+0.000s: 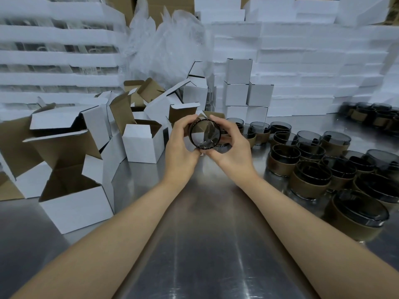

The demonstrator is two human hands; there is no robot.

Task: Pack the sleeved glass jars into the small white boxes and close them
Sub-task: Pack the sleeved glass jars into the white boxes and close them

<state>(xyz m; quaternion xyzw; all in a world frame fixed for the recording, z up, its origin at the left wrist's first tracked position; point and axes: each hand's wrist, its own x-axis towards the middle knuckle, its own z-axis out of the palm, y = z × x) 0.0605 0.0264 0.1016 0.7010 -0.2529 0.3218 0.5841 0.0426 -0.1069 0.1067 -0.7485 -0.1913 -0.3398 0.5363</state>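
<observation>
Two bare forearms reach out over the shiny metal worktop point(205, 251). Close on the left stands an open white box point(75, 210) with its brown-lined flaps raised. On the right a crowd of sleeved jars point(311, 180) stands upright on the worktop, dark glass with brown bands, spreading back toward the far right. Between these, raised above the worktop, the left hand point(180, 147) and the right hand point(233, 152) together grasp one glass jar point(205, 134). Their fingers curl round its sides, and it is tipped so its round mouth faces the camera; whether it wears a sleeve cannot be told from this end-on angle. Behind the left hand lies a jumble of open boxes point(142, 143), some tilted. Farther back, closed white boxes point(237, 93) are stacked, with crumpled clear plastic wrap point(168, 44) to their left and white foam slabs point(313, 61) piled high beyond.
</observation>
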